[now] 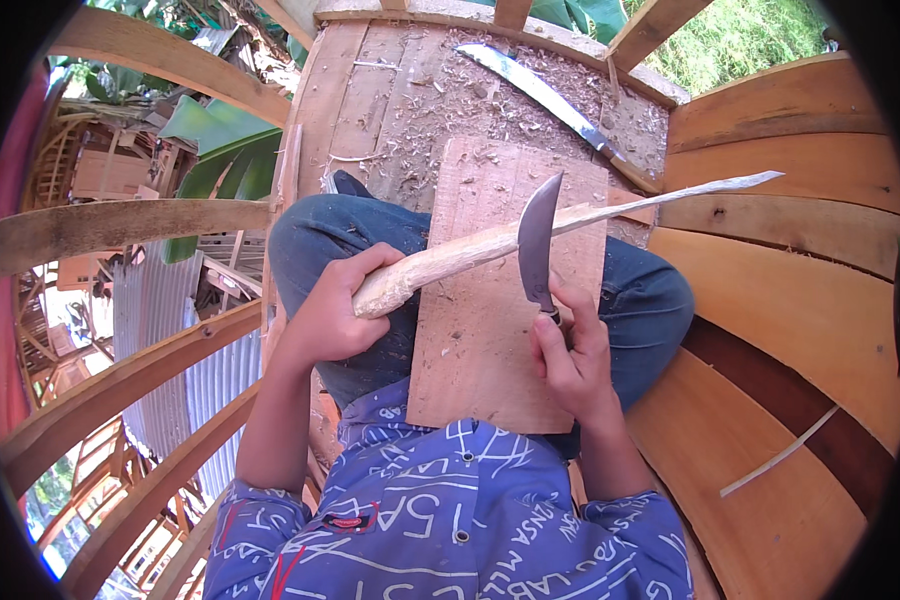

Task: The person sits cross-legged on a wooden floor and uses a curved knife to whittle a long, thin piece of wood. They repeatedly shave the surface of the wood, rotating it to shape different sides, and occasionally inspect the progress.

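A pale, peeled wooden stick (450, 257), thick at its left end and tapering to a thin tip at the far right, slants across my lap. My left hand (335, 310) is wrapped round its thick end. In my right hand (573, 355) is a knife (537, 235) with a broad curved blade, its handle mostly hidden by the fingers. The blade points up and crosses in front of the stick near its middle; whether it touches the wood I cannot tell. Beneath both lies a flat wooden board (470, 345), resting over my crossed legs.
A machete (540, 85) with a wooden handle lies on the plank floor (370, 110) beyond my legs, among scattered wood shavings. Plank walls (770, 290) stand close on the right, with a thin strip (778, 452) against them. Wooden rails (130, 232) run along the left.
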The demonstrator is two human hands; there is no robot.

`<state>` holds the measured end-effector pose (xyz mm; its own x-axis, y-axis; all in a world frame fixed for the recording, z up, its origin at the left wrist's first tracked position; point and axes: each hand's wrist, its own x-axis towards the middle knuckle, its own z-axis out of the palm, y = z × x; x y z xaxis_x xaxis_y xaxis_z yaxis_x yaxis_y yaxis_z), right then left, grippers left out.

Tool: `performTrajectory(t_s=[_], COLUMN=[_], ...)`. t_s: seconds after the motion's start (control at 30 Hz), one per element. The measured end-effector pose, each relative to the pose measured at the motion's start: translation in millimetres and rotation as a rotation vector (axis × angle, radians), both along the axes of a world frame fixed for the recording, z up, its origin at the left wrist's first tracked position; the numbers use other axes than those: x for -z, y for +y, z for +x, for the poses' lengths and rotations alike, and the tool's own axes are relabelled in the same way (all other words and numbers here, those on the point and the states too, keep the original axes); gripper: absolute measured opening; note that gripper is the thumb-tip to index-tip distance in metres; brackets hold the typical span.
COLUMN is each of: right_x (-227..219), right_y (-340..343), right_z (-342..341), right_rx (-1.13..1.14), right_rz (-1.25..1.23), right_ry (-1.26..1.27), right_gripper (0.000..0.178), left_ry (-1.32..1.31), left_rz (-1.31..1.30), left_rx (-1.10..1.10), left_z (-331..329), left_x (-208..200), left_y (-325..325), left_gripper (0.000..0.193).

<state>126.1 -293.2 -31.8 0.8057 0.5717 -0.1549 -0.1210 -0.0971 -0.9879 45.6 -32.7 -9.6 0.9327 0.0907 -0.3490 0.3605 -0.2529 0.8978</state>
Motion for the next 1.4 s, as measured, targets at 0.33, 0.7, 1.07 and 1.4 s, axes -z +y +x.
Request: performTrajectory(t_s=[0.33,0.7,1.07,1.4], right_x=[-8.3,-19.7,-21.9,-29.5], right_y=[1.6,-8.5,-8.1,21.5], right_z=[2.0,10.8,-2.4,15.8], right_rx=[0.189,0.156,0.15,0.385], right_rz=[0.135,0.162,0.172,0.362], right_ry=[0.162,0.155,0.205,0.101], right_gripper=[0.04,0.045,0.032,0.03], left_ry=[0.014,0.008,-0.054,-0.055], left_rz=[-0.026,-0.018,0.214,0.431], left_rx=[-0.023,-0.13,-0.129,-0.035], left_z=[-3.5,2.0,-11.6,-12.1], left_x=[2.3,-1.5,-15.0,-41.6], left_y=[3.3,-9.4,-37.0,-61.1], left_gripper=[0.041,0.04,0.061,0.059])
